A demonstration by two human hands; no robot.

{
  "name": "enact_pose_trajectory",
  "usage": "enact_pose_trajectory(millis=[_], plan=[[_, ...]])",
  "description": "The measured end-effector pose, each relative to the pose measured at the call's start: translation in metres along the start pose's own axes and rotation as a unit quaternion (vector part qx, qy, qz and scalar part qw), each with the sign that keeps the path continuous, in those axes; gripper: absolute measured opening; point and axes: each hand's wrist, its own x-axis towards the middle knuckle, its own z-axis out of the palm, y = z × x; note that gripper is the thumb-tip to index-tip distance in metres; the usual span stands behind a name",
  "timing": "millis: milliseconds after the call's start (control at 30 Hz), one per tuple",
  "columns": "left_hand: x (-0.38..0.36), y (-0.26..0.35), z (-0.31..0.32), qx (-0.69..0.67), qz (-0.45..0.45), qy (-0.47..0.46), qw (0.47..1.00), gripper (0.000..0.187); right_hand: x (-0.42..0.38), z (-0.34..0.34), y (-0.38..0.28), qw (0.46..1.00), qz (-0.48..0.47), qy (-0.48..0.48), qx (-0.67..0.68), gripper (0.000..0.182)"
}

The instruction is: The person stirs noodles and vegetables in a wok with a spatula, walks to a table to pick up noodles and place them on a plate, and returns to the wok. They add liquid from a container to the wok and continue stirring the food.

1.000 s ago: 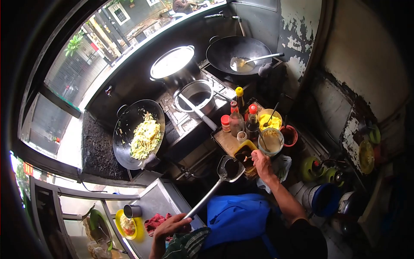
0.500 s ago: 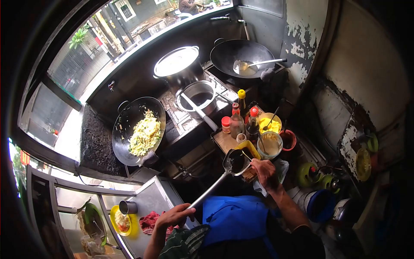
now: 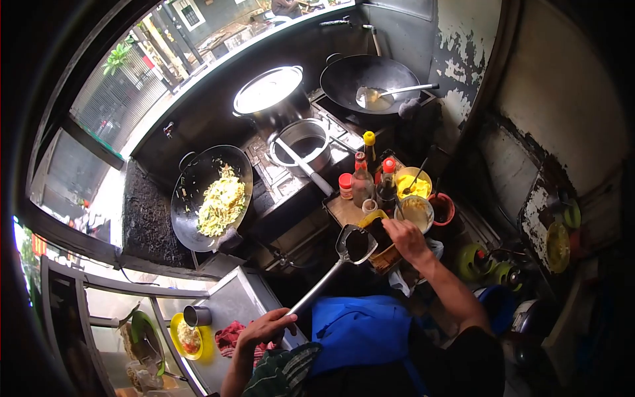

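My left hand (image 3: 268, 325) is wrapped round the end of the long metal handle of a ladle (image 3: 358, 245), whose bowl holds dark liquid. The ladle's bowl is just in front of a yellow container (image 3: 372, 220). At the right rim of that container is my right hand (image 3: 406, 239), its fingers pinched together; what they hold is too small to make out. Just behind my right hand stands a tub of pale sauce (image 3: 418, 212). Bottles with red caps, one of them dark (image 3: 386, 188), stand behind the yellow container.
A tilted wok (image 3: 182, 218) holds noodles (image 3: 223, 202) at the left. Behind are a lidded pot (image 3: 264, 116), an open pot (image 3: 311, 159) and a second wok (image 3: 337, 86) with a spatula. A yellow plate of food (image 3: 177, 339) lies at lower left.
My right hand has moved up and away from the ladle's bowl, to the tubs. The ladle has shifted slightly down and left, in my left hand.
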Motion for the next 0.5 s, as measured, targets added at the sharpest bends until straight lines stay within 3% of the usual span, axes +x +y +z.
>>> enact_pose_trajectory(millis=[33,100,200,333,500], plan=[[-0.002,0.003,0.001,0.004,-0.009,0.006,1.000,0.041,0.008,0.010,0.004,1.000,0.002,-0.001,0.000,0.011],[-0.002,0.005,0.002,0.007,-0.022,0.008,1.000,0.040,0.016,0.034,0.010,0.991,-0.118,-0.043,-0.052,0.004],[-0.001,0.008,0.003,0.002,-0.018,0.008,1.000,0.039,0.012,0.067,0.024,0.967,-0.198,-0.115,-0.109,0.004],[0.001,0.002,0.004,-0.016,-0.012,-0.002,1.000,0.039,0.001,0.057,0.018,0.959,-0.197,-0.174,-0.108,0.005],[-0.005,0.002,0.009,-0.022,-0.018,0.012,1.000,0.040,-0.020,0.042,-0.001,0.975,-0.024,-0.218,-0.029,0.006]])
